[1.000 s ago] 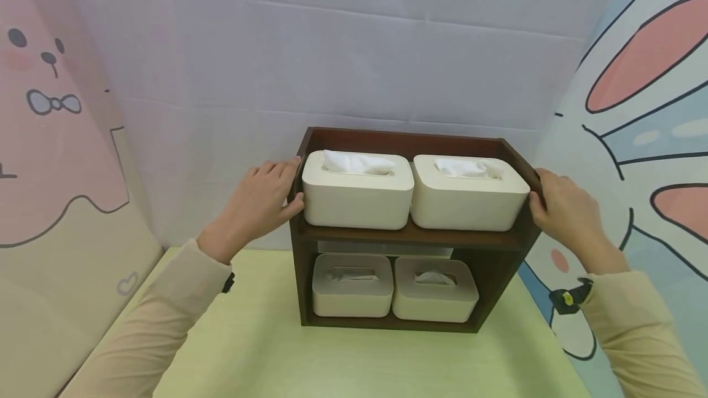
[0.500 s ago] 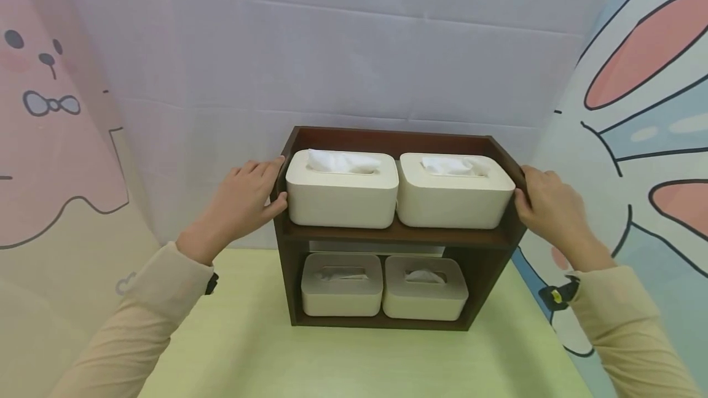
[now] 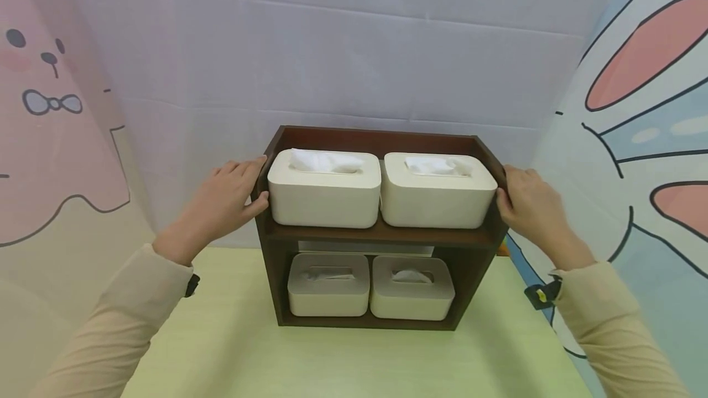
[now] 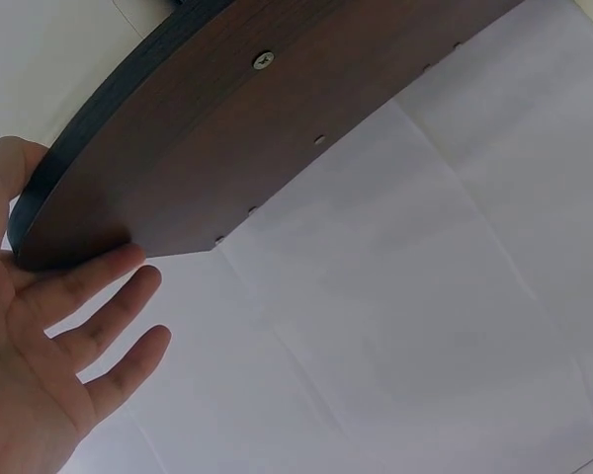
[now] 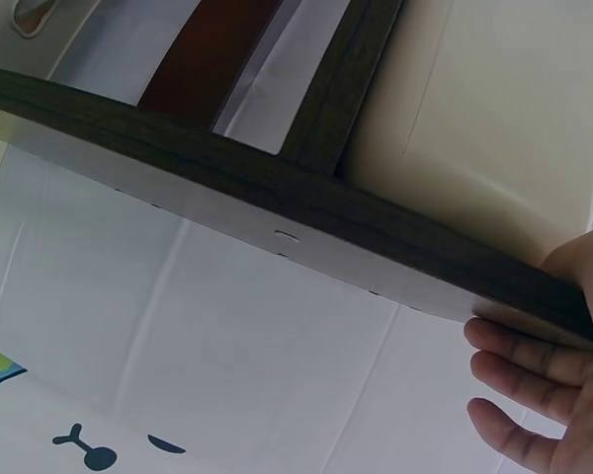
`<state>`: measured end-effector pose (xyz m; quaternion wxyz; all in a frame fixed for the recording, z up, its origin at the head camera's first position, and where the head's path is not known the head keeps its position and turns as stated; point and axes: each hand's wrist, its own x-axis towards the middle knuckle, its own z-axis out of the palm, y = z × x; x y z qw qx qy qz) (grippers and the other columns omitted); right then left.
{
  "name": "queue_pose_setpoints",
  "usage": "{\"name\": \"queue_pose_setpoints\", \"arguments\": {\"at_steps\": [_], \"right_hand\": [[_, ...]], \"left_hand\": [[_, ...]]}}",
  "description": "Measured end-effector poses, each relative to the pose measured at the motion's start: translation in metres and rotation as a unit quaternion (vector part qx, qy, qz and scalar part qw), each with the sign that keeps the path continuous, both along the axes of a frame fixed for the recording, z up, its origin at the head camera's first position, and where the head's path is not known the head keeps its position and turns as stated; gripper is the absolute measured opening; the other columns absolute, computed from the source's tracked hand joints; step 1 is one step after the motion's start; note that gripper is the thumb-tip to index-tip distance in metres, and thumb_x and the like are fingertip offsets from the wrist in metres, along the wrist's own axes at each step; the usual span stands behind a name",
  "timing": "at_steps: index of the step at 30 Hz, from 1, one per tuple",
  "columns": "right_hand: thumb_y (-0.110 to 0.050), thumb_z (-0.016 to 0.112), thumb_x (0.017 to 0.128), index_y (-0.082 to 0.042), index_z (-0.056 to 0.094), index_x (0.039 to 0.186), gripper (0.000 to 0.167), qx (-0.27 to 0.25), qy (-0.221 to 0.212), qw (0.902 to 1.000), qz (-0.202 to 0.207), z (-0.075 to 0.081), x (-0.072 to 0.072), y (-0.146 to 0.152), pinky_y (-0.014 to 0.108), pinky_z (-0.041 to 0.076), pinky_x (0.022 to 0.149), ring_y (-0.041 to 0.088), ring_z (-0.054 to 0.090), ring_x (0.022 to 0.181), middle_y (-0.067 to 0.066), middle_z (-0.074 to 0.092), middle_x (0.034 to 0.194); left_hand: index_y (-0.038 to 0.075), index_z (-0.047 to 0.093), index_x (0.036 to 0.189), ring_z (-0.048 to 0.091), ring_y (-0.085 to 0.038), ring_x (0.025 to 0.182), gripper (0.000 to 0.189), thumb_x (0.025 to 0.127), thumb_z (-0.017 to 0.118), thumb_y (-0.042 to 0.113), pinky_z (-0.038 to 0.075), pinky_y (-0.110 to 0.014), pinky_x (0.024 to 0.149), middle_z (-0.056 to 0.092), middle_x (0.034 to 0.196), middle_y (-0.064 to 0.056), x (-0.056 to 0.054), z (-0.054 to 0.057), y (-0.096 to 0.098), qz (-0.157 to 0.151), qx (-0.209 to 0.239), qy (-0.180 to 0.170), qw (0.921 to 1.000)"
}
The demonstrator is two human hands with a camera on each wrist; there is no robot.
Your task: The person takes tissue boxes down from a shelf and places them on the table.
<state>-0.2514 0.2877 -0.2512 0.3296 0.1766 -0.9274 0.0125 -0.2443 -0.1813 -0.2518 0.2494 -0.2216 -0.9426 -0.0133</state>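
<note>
A dark brown two-tier wooden shelf (image 3: pixel 376 236) stands on the table in the head view. Its upper tier carries two cream tissue boxes, a left one (image 3: pixel 323 204) and a right one (image 3: pixel 439 206), each with white tissue at the slot. Two more, a left one (image 3: pixel 328 298) and a right one (image 3: pixel 412 301), sit in the lower tier. My left hand (image 3: pixel 221 198) grips the left side panel (image 4: pixel 198 138), thumb at its front edge and fingers along the outside. On the opposite panel (image 5: pixel 227 188), my right hand (image 3: pixel 533 207) holds likewise.
A pale green tabletop (image 3: pixel 343 364) lies under the shelf. Behind it hangs a plain whitish cloth wall (image 3: pixel 332 48). Cartoon-printed panels stand on both sides, a pink figure (image 3: pixel 55 158) left and a rabbit print (image 3: pixel 652 78) right. Something small and orange (image 3: pixel 503 248) shows behind the shelf's right side.
The shelf and its tissue boxes have slid steadily to the left across the table. Both hands have moved along with it, keeping their hold.
</note>
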Motion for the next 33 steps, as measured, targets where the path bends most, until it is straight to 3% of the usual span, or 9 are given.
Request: {"name": "queue_pose_setpoints", "arguments": {"at_steps": [12, 23, 33], "right_hand": [[-0.009, 0.052, 0.084, 0.015, 0.051, 0.108, 0.033, 0.004, -0.005, 1.0, 0.002, -0.003, -0.007, -0.009, 0.055, 0.046, 0.06, 0.043, 0.054, 0.082, 0.032, 0.059, 0.09], [-0.008, 0.053, 0.084, 0.015, 0.052, 0.104, 0.031, 0.006, 0.0, 0.9999, 0.014, -0.004, -0.01, -0.027, 0.054, 0.047, 0.059, 0.043, 0.054, 0.081, 0.031, 0.06, 0.088], [-0.009, 0.053, 0.082, 0.017, 0.052, 0.105, 0.034, 0.013, 0.03, 0.9991, 0.026, -0.004, -0.01, -0.037, 0.053, 0.048, 0.058, 0.042, 0.055, 0.079, 0.032, 0.061, 0.088]], "left_hand": [[-0.003, 0.037, 0.135, 0.05, -0.04, 0.109, 0.055, 0.089, 0.049, 0.025, 0.039, -0.054, 0.087, 0.051, 0.128, -0.021, 0.004, 0.001, -0.009, 0.015, -0.003, -0.005, 0.9999], [-0.002, 0.035, 0.137, 0.049, -0.042, 0.112, 0.056, 0.09, 0.048, 0.025, 0.039, -0.056, 0.087, 0.05, 0.129, -0.022, 0.008, 0.004, -0.026, 0.031, -0.002, -0.02, 0.9993], [-0.001, 0.035, 0.137, 0.05, -0.043, 0.108, 0.055, 0.09, 0.05, 0.024, 0.041, -0.056, 0.081, 0.052, 0.126, -0.024, 0.007, 0.004, -0.036, 0.033, 0.005, -0.018, 0.9993]]}}
